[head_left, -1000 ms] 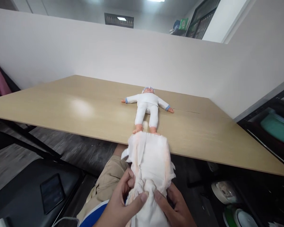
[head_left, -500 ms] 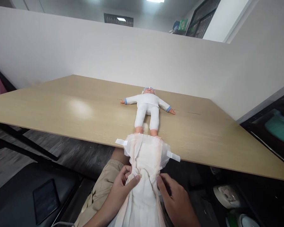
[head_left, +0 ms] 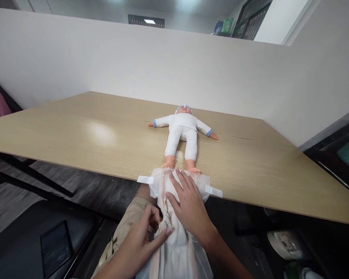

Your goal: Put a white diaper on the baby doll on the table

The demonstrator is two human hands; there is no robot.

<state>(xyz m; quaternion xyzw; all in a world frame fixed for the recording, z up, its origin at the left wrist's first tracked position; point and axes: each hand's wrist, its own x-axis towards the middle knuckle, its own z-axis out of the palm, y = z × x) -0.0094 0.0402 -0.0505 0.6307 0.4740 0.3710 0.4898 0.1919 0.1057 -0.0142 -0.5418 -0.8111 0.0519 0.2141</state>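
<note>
An opened white diaper (head_left: 178, 238) with pinkish side ruffles stretches from the table's front edge down over my lap. White fastening tabs stick out on both sides of its far end, the left tab (head_left: 145, 179) and the right tab (head_left: 214, 191). My left hand (head_left: 145, 236) grips the diaper's left side, thumb on its inner face and fingers curled at the edge. My right hand (head_left: 189, 199) lies flat on the far part of the diaper, fingers spread. Just beyond, a baby doll (head_left: 182, 133) in white clothes lies on its back, feet toward me.
The doll lies on a wooden table (head_left: 75, 128) against a white wall (head_left: 128, 66). To the left, a dark tablet or phone (head_left: 56, 248) rests on a black seat (head_left: 20, 232). White rounded items (head_left: 285, 245) are low at the right, beneath the table.
My right hand has left the diaper's right edge and moved up and inward, opening flat on its far part. My left hand stays at the left side, slightly lower.
</note>
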